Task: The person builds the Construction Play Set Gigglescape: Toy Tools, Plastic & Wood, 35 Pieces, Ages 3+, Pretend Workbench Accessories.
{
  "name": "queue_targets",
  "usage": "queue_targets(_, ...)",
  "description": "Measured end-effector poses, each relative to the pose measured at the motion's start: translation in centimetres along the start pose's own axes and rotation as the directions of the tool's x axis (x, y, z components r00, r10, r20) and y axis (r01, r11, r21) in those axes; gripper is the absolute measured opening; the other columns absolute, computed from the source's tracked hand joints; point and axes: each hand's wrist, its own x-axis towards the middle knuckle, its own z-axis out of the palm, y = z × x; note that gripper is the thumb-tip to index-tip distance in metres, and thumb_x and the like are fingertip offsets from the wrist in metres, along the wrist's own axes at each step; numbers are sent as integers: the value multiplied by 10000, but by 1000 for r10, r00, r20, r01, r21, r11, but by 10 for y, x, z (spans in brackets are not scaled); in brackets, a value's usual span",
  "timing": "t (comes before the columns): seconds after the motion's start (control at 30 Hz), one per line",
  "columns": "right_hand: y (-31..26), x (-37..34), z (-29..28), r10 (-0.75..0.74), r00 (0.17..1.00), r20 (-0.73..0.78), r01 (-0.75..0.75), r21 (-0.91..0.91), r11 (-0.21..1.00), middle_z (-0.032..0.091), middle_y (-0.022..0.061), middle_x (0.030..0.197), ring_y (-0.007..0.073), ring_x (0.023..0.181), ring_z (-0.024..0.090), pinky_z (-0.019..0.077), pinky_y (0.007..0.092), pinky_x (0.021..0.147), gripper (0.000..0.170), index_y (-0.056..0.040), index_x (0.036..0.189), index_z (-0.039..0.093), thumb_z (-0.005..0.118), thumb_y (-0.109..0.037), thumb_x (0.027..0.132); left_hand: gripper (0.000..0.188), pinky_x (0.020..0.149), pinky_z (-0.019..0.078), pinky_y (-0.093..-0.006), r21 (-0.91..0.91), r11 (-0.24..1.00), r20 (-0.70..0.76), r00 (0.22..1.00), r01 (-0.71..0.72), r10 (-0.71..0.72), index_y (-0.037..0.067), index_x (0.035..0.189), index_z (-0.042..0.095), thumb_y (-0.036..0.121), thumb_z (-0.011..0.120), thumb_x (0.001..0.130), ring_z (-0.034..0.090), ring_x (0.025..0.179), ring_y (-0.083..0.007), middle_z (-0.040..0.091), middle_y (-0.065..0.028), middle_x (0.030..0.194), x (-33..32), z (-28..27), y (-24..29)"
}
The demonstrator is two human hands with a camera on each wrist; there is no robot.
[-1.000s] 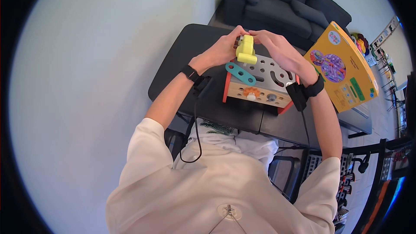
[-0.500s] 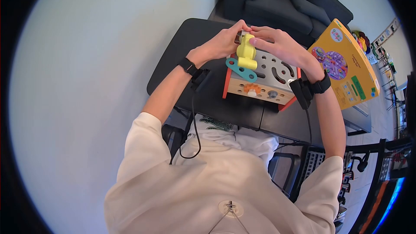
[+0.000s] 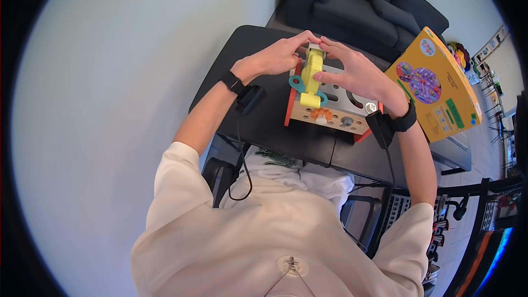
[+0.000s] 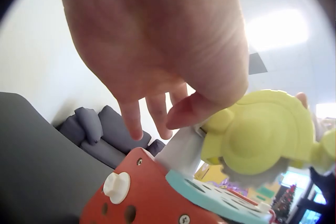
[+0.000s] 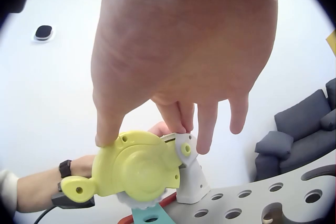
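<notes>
A yellow toy circular saw [image 3: 314, 65] with a grey toothed blade [image 5: 142, 202] is joined to a white bracket [image 5: 193, 186] on top of a toy workbench [image 3: 334, 119]. My left hand [image 3: 269, 59] pinches the saw at its hinge end, thumb bent against the bracket in the left wrist view. My right hand [image 3: 363, 77] has its thumb pressed on the yellow body, with fairly straight fingertips reaching the hinge and the other fingers spread. Beneath the blade lies a teal perforated strip [image 4: 197, 199].
An orange gear [image 3: 323, 114] and a grey knob [image 3: 347, 122] sit on the workbench's front. The workbench stands on a black table [image 3: 242, 49], with a yellow box [image 3: 440, 88] upright at the right. Beyond is a dark sofa [image 3: 352, 11].
The saw has swung down toward me, its handle end now overlapping the teal strip. My right thumb has come onto the yellow body; my left hand stays by the hinge.
</notes>
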Motion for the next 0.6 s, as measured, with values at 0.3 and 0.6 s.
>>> queue_targets(0.3, 8, 0, -2, 12, 1000, 7, -13, 96, 995, 486, 215, 1655, 379, 1476, 531, 435, 439, 1207, 980, 26, 1625, 432, 569, -711, 994, 532, 1124, 493, -394, 23, 1000, -16, 1000, -17, 18, 118, 1484, 464, -112, 457, 1004, 614, 1362, -264, 646, -161, 1426, 2, 2, -2)
queue_targets(0.6, 13, 2, -4, 50, 998, 42, -56, 163, 985, 468, 223, 1669, 347, 1311, 652, 505, 421, 1083, 983, -7, 1649, 418, 507, -746, 1007, 501, 1151, 473, -403, -40, 998, 1, 999, 48, -48, 99, 1468, 452, -103, 478, 1010, 618, 1356, -248, 635, -135, 1441, 4, 2, 1)
